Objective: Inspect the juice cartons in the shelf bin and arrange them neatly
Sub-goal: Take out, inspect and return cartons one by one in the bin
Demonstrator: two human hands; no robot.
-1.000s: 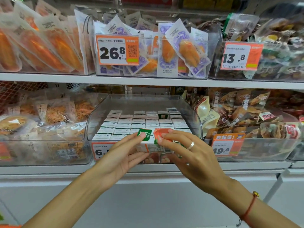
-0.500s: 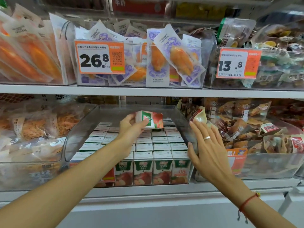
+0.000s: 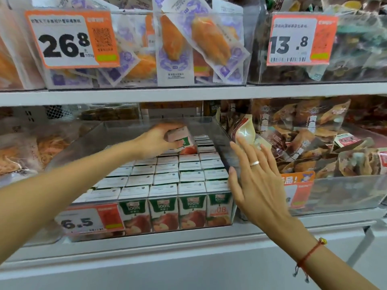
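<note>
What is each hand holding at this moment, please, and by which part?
The left hand grips a juice carton around its upper end; the right hand holds nothing.

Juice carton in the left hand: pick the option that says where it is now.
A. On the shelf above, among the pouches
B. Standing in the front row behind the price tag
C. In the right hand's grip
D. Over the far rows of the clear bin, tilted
D: the left hand grips the juice carton tilted above the back rows of the clear bin, while the right hand is open at the bin's right wall.
</note>
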